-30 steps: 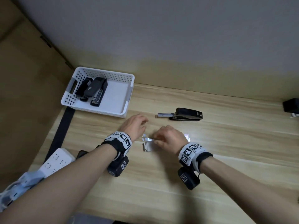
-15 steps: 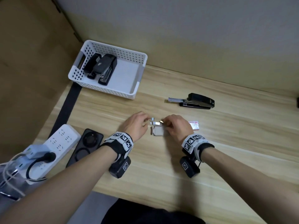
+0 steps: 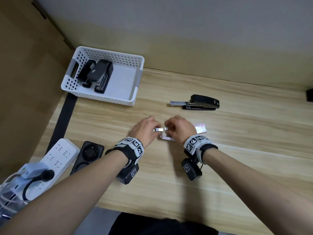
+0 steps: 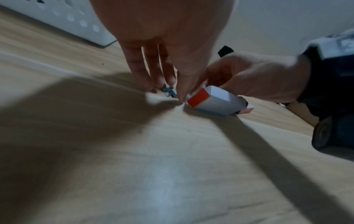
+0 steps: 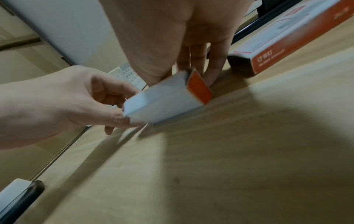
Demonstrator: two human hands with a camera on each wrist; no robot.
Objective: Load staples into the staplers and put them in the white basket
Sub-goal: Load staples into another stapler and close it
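Note:
Both hands meet at the table's middle. My left hand (image 3: 156,128) pinches a silver staple strip (image 3: 158,129), also seen at its fingertips in the left wrist view as staples (image 4: 168,90). My right hand (image 3: 168,128) pinches a shorter staple piece (image 3: 166,128), with a small gap between the two pieces. Just below them lies the white staple box with an orange end (image 3: 166,138) (image 4: 210,100) (image 5: 168,100). Beyond the hands, a black stapler (image 3: 201,102) lies with its metal staple tray slid out to the left. The white basket (image 3: 137,92) at the back left holds two black staplers (image 3: 100,75).
The box's red and white sleeve (image 3: 200,128) (image 5: 287,37) lies right of my right hand. A white power strip (image 3: 57,155) with a plug and a black device (image 3: 88,156) sit at the near left edge. A dark object (image 3: 310,94) is at the far right.
My left hand has come in and taken hold of the staple strip that my right hand lifted from the box. The strip now shows as two pieces with a gap.

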